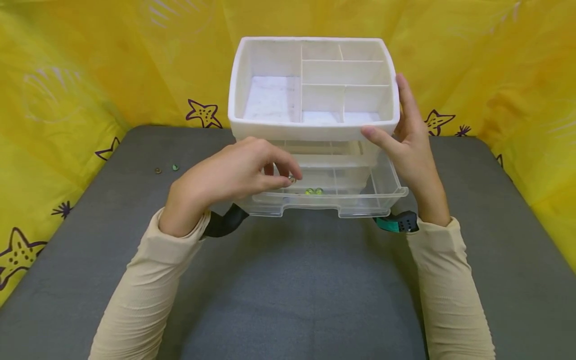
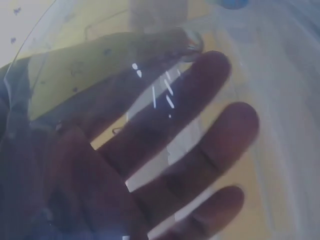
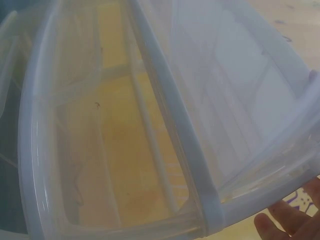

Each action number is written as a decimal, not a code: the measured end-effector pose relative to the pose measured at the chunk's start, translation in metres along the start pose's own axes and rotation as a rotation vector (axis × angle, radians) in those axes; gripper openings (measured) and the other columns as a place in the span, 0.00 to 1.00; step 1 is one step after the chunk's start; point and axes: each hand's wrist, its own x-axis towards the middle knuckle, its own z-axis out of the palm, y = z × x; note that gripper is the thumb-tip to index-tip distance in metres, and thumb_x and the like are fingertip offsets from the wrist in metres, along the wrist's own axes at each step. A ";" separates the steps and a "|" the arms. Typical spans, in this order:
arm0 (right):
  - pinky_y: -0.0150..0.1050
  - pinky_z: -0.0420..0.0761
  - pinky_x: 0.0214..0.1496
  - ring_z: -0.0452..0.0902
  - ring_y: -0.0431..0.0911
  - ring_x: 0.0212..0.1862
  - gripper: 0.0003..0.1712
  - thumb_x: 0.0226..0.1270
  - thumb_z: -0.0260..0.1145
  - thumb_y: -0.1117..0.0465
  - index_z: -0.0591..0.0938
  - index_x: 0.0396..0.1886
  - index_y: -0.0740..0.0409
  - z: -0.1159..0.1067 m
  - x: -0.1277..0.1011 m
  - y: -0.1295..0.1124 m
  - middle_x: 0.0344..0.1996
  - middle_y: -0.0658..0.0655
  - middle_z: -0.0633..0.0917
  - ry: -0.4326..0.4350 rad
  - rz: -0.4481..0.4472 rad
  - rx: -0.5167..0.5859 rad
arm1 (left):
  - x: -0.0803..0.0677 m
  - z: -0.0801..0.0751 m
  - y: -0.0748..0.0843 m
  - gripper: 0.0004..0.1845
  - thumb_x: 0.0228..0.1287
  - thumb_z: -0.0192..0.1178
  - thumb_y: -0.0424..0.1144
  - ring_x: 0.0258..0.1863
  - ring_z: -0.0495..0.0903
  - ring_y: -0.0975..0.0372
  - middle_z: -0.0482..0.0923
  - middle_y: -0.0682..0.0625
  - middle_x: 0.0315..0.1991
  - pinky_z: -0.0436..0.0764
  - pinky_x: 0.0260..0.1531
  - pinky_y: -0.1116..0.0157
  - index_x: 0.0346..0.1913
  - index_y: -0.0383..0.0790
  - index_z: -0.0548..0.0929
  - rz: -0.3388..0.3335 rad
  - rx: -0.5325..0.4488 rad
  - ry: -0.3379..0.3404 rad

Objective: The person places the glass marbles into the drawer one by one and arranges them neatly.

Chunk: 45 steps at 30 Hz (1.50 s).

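Observation:
A white plastic drawer organizer [image 1: 314, 131] has a clear lower drawer [image 1: 310, 201] pulled out toward me. Over this drawer my left hand [image 1: 225, 172] pinches a small glass marble [image 1: 292, 179] between thumb and index finger. In the left wrist view the marble [image 2: 192, 45] shows at the fingertips, seen through clear plastic, with the other fingers spread. Two yellow-green marbles [image 1: 314, 191] lie side by side in the drawer. My right hand [image 1: 411, 137] grips the organizer's right side, thumb on the front top rim; its fingers [image 3: 290, 217] show beside the edge in the right wrist view.
The organizer's top tray [image 1: 272, 95] is divided into several compartments. Left on the grey table [image 1: 310, 285] lie a brownish marble [image 1: 158, 170] and a green marble [image 1: 175, 167]. A yellow cloth [image 1: 148, 60] with starfish prints stands behind and along both sides.

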 end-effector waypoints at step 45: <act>0.27 0.82 0.51 0.72 0.52 0.56 0.51 0.61 0.70 0.70 0.55 0.79 0.47 0.000 -0.002 0.004 0.70 0.58 0.67 0.012 -0.008 -0.011 | -0.047 0.008 -0.058 0.17 0.58 0.68 0.25 0.34 0.76 0.72 0.84 0.43 0.37 0.76 0.41 0.76 0.52 0.34 0.85 0.156 -0.042 0.715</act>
